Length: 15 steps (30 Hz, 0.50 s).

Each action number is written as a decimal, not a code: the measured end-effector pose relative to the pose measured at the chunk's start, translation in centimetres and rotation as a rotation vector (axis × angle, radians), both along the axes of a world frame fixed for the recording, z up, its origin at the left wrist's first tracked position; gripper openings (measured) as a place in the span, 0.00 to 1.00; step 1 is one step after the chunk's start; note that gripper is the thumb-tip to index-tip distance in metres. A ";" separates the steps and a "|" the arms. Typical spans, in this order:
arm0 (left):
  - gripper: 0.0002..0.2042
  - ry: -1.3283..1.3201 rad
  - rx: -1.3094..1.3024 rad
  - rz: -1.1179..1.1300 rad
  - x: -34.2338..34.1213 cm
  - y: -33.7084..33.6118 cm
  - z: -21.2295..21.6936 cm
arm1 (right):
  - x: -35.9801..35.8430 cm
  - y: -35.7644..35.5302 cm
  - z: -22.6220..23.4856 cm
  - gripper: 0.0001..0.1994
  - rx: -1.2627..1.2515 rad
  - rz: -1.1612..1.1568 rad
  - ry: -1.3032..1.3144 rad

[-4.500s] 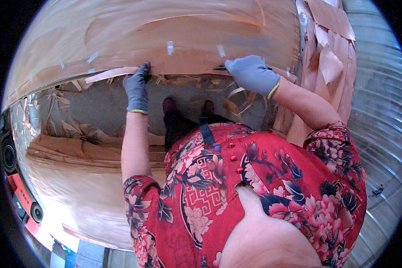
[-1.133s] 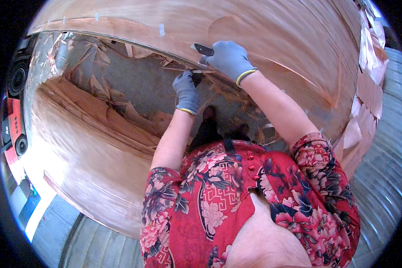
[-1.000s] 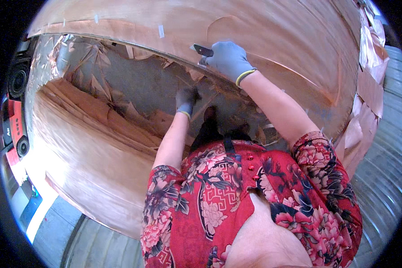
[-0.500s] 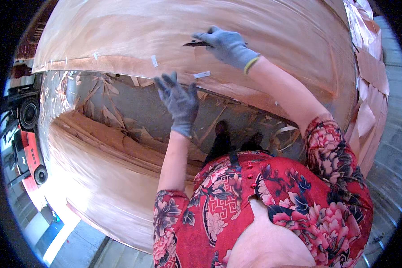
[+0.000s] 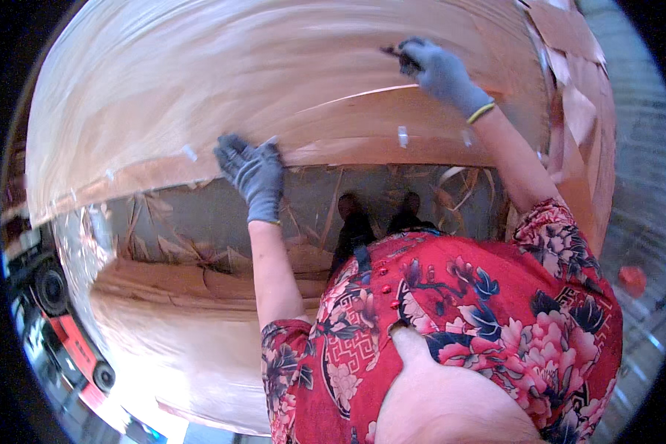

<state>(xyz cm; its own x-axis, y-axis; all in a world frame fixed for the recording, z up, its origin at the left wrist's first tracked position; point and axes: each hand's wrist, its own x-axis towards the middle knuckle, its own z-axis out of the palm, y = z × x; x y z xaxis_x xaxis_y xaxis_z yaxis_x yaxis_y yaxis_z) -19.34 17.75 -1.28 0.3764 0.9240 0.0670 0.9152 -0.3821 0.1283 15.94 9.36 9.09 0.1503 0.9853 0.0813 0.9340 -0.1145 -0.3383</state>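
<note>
A broad pale-brown sheet, looking like wood veneer (image 5: 200, 89), lies on top of the far stack. Flat on its near edge rests my left hand (image 5: 253, 174), in a grey glove, fingers spread, beside a bit of white tape. My right hand (image 5: 445, 78), also gloved, is closed around a slim dark tool, apparently a knife (image 5: 388, 50); its handle is mostly hidden in the fingers. A long, thin bright line (image 5: 362, 95), a lifted edge or slit, runs left from below that hand. White tape pieces (image 5: 402, 136) dot the near border.
Torn strips (image 5: 192, 250) litter the grey floor between the far stack and a nearer stack (image 5: 163, 303). My feet (image 5: 348, 206) stand in that gap. Loose sheets (image 5: 573, 111) hang at the right end. A red forklift-like vehicle (image 5: 78, 340) stands at the left.
My right hand has moved right with the dark tool. My left hand has shifted left and down onto the sheet's edge. The view has turned, and the bright line now shows.
</note>
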 end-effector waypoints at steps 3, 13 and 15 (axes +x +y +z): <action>0.40 0.076 -0.065 0.015 1.1 0.5 0.3 | 0.5 -5.6 -2.4 0.07 0.065 0.021 -0.130; 0.38 0.115 0.030 0.095 -2.5 6.7 2.3 | 1.7 -7.0 -0.4 0.05 0.252 -0.202 -0.376; 0.38 0.205 0.073 0.041 -2.1 9.3 0.7 | 7.1 -14.8 -0.5 0.10 0.286 -0.361 -0.263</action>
